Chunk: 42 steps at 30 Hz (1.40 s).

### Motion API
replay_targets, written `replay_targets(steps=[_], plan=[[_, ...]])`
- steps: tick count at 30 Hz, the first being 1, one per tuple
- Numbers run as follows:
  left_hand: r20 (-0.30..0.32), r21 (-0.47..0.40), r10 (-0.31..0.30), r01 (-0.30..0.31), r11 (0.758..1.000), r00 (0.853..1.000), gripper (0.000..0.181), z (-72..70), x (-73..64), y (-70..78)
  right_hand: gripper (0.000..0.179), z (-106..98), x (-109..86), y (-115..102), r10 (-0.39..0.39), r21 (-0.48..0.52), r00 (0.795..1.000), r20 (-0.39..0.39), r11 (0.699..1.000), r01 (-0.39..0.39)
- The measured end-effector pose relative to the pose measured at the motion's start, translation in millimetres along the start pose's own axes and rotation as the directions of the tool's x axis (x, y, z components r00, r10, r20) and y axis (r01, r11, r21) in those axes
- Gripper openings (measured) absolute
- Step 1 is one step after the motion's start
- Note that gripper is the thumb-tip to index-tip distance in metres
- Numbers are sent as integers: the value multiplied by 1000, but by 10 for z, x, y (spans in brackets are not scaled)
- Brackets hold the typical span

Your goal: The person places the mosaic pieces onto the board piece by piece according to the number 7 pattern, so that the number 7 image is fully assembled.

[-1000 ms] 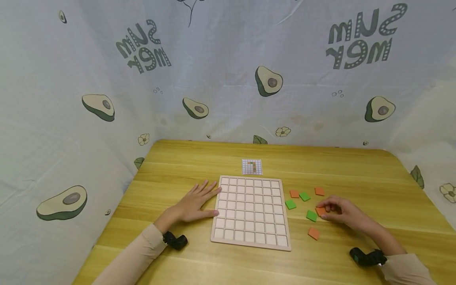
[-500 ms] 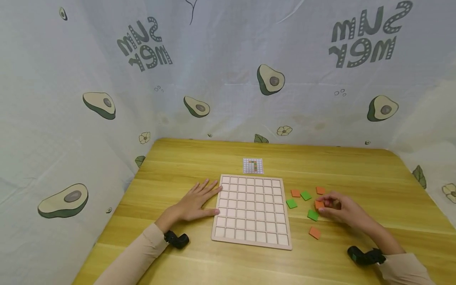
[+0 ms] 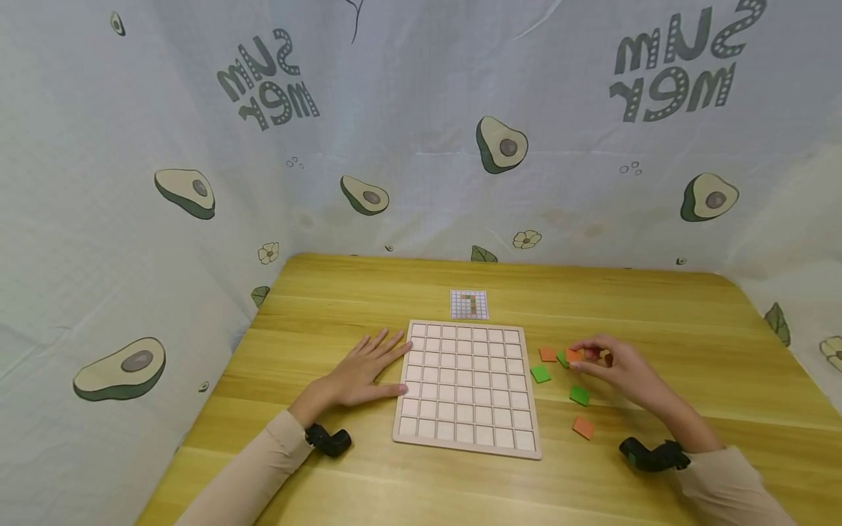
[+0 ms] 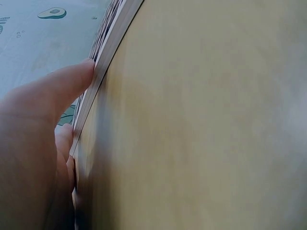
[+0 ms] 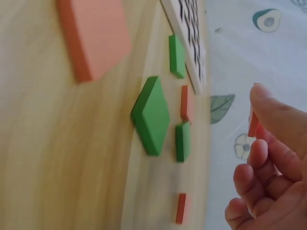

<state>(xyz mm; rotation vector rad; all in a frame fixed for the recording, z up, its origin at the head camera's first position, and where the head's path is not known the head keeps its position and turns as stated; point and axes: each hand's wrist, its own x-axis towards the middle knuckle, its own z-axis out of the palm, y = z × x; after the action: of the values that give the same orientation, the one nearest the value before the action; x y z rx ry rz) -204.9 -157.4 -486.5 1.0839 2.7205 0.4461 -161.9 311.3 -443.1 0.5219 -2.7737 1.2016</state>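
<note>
My right hand (image 3: 608,365) pinches an orange square tile (image 3: 573,355) between thumb and fingers, to the right of the board. In the right wrist view that orange tile (image 5: 253,122) is seen edge-on, raised off the table. In the head view it overlaps a green tile (image 3: 562,359). My left hand (image 3: 362,372) lies spread on the table, with fingertips and thumb on the left rim of a pale wooden grid board (image 3: 464,387). Up close, the left thumb (image 4: 72,79) presses that rim. All of the board's squares are bare wood.
Other tiles lie right of the board: an orange one (image 3: 548,354), a green one (image 3: 541,374), another green one (image 3: 579,395) and a nearer orange one (image 3: 582,427). A small printed grid card (image 3: 469,305) lies behind the board. A patterned curtain (image 3: 421,146) hangs beyond the table.
My right hand has lifted the orange tile from the table and moved it left and away from me, over the green tile. The left hand stays on the board's rim.
</note>
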Motion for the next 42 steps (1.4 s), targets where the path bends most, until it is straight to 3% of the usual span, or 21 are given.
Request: replay_targets(steps=[11,25,35,42], plan=[[-19,-1,7,-7,1000,1000,80,-4,-15,-11,21,163,226,-162,-8,34,1000,-11,999,8],[-29,-9,11,-12,1000,1000,80,7,-14,4,22,524,545,-386,5,62,1000,-1,998,-4],[-3,-4,0,0,1000,1000,81,2,-5,5,24,748,716,-532,46,91,999,26,995,-48],[-7,-6,-1,1,1000,1000,81,-8,-10,6,23,876,837,-590,13,109,999,40,994,-17]])
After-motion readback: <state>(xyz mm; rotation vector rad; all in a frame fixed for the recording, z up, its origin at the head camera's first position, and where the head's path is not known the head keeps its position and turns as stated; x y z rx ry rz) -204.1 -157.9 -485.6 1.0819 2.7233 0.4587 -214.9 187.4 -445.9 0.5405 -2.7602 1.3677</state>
